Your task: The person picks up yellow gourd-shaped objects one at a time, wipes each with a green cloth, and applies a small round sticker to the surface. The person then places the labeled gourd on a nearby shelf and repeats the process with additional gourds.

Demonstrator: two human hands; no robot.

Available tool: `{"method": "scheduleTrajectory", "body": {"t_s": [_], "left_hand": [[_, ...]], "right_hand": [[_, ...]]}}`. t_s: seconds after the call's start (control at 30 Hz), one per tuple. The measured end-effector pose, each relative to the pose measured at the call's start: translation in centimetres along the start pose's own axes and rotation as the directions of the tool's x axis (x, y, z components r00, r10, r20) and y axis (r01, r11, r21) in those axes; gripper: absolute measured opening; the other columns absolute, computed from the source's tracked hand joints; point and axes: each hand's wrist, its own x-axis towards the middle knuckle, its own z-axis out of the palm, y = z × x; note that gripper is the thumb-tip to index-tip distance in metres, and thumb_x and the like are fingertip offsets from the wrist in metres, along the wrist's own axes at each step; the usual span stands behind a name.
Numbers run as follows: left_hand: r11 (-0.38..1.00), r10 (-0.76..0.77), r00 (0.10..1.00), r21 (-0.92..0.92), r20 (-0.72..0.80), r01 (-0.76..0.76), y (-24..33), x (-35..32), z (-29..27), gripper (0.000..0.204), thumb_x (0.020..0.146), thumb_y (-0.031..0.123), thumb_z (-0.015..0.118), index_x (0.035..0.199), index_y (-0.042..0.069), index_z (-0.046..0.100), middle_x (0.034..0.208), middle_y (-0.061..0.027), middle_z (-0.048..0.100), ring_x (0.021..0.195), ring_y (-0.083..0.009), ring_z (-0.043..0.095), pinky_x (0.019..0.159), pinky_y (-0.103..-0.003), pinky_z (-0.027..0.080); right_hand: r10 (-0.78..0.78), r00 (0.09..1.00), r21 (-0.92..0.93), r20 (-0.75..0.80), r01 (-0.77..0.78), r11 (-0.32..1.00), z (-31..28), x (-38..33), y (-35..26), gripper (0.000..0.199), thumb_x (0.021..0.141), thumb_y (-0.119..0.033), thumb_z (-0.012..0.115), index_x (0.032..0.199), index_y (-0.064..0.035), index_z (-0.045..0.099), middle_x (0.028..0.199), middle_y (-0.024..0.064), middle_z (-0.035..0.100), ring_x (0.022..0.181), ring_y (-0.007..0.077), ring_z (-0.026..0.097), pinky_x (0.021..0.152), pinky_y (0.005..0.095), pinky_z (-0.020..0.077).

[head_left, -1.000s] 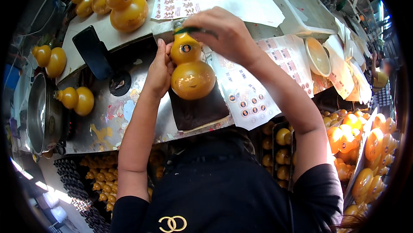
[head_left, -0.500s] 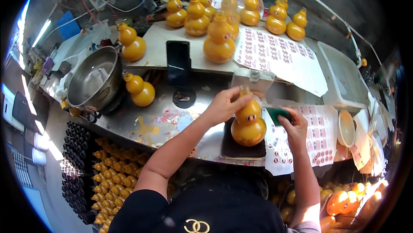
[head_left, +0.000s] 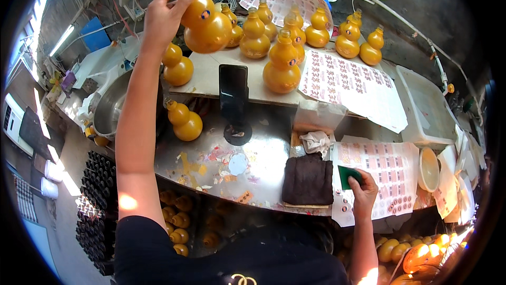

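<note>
My left hand point(head_left: 162, 19) grips a yellow gourd-shaped bottle point(head_left: 208, 29) by its neck. It is slightly tilted, raised at the left end of the pale shelf point(head_left: 205, 77), and a small dark round sticker shows on its upper bulb. Low on the right, my right hand point(head_left: 365, 194) pinches a flat green scraper point(head_left: 344, 175) over the left edge of a printed sticker sheet point(head_left: 387, 172). Beside that sheet a folded dark brown cloth point(head_left: 308, 179) lies on the metal table, with a crumpled white cloth point(head_left: 316, 143) behind it.
Several more gourd bottles point(head_left: 282, 71) stand along the shelf, and one bottle point(head_left: 185, 121) is on the table. A phone point(head_left: 233, 90) stands upright on a round base. Further right are a white label sheet point(head_left: 350, 87), a clear tub point(head_left: 421, 106) and a bowl point(head_left: 428, 169).
My left hand has lifted the gourd bottle off the dark cloth and carried it up and left to the shelf. My right hand has lowered slightly, still with the green scraper.
</note>
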Motion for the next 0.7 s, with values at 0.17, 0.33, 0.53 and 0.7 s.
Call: {"method": "scheduleTrajectory", "body": {"t_s": [0.17,0.33,0.53,0.7], "left_hand": [[0.934,-0.180,0.984,0.313,0.005,0.170,-13.3,6.4,2.8,0.046,0.079,0.047,0.070,0.093,0.004,0.068,0.083,-0.0151,0.067,0.083,-0.0272,0.067,0.072,-0.035,0.050],[0.607,-0.458,0.889,0.730,-0.001,0.314,-16.8,7.8,6.4,0.048,0.080,0.047,0.069,0.103,0.005,0.067,0.106,-0.0160,0.067,0.101,-0.0321,0.064,0.083,-0.041,0.052],[0.474,-0.629,0.776,0.771,-0.041,0.426,-19.2,7.8,7.6,0.048,0.081,0.042,0.071,0.111,0.005,0.065,0.117,-0.0148,0.064,0.108,-0.0321,0.062,0.087,-0.043,0.051],[0.538,-0.598,0.800,0.760,0.040,0.365,-23.3,8.3,6.2,0.044,0.081,0.039,0.070,0.101,0.000,0.068,0.099,-0.0197,0.068,0.098,-0.0322,0.065,0.084,-0.040,0.052]], "right_hand": [[0.087,0.996,-0.106,0.021,-0.085,0.991,0.6,-0.4,0.6,0.024,0.082,0.000,0.069,0.106,0.0002,0.065,0.088,0.0023,0.063,0.069,0.0041,0.054,0.047,0.0176,0.0394],[0.057,0.997,-0.092,-0.058,-0.062,0.994,-0.4,-0.3,1.4,0.025,0.081,0.005,0.067,0.106,0.0031,0.064,0.095,0.0053,0.064,0.084,0.0103,0.059,0.074,0.0229,0.0478],[0.065,0.994,-0.100,-0.084,-0.073,0.992,-0.5,0.0,0.7,0.025,0.081,0.007,0.066,0.105,0.0036,0.063,0.096,0.0050,0.064,0.089,0.0112,0.059,0.081,0.0246,0.0470],[0.051,0.997,-0.085,-0.053,-0.055,0.995,0.5,0.4,0.1,0.023,0.083,0.003,0.065,0.105,0.0027,0.062,0.097,0.0036,0.063,0.089,0.0105,0.059,0.082,0.0243,0.0466]]}}
